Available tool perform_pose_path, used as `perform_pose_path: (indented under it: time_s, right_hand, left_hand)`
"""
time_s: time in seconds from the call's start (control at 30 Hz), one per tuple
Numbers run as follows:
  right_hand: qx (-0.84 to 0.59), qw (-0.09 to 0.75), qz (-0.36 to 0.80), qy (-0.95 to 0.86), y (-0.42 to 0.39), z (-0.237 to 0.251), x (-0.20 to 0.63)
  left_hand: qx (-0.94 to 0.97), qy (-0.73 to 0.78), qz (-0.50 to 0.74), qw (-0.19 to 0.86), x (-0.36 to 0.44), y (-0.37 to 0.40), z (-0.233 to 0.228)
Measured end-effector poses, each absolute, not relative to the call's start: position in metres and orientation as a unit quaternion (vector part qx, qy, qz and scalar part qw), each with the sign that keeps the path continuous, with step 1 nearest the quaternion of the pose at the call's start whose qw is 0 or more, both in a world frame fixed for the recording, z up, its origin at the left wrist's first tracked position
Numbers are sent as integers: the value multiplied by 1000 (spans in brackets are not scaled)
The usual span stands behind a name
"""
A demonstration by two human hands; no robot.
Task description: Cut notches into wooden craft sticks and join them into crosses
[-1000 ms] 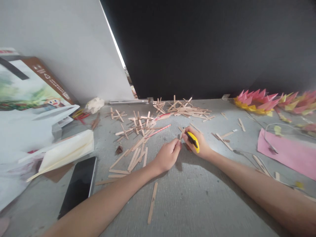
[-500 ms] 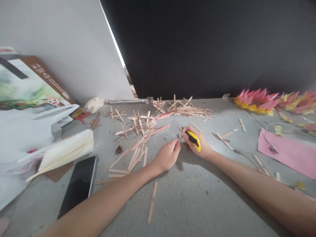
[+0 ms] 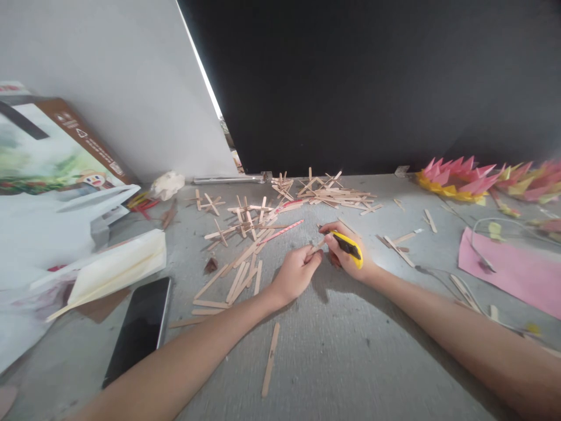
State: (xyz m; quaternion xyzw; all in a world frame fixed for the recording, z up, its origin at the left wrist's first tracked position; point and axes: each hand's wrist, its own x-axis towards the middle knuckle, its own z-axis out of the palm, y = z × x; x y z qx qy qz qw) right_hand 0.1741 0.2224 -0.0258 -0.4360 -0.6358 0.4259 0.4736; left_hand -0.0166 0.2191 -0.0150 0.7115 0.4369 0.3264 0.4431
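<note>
My right hand (image 3: 350, 255) is closed around a yellow and black utility knife (image 3: 356, 250), its front end pointing left and away from me. Pinched between the thumb and fingers of my left hand (image 3: 298, 272) is a wooden craft stick (image 3: 317, 247), mostly covered by the fingers. The two hands almost meet, with the stick's free end close to the right thumb. Whether the blade touches the wood is hidden. Left of my hands lie several loose craft sticks (image 3: 240, 282) and some crossed sticks (image 3: 248, 219). A single stick (image 3: 270, 359) rests on the grey floor nearer to me.
A black phone (image 3: 139, 327) lies by my left forearm, near a white plastic bag (image 3: 39, 234). A stick pile (image 3: 337, 196) stands before the dark panel (image 3: 372, 82). To the right are pink paper (image 3: 508, 272), a cable (image 3: 475, 234) and a pink-yellow paper crown (image 3: 456, 181).
My right hand and the knife have shifted slightly right and towards me. The left hand still pinches the stick, which now shows at a flatter angle.
</note>
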Motion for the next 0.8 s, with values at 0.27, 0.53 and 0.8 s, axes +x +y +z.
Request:
perform_pose_path:
  time_s: [0.27, 0.53, 0.8]
  right_hand:
    - [-428, 467, 420, -649, 222, -26, 174]
    - [-432, 465, 422, -648, 223, -30, 174]
    - [-433, 458, 407, -661, 223, -30, 175]
  left_hand:
    - [714, 427, 315, 457, -18, 219, -18]
    - [713, 435, 301, 460, -18, 216, -15]
    - [719, 437, 296, 453, -18, 215, -12]
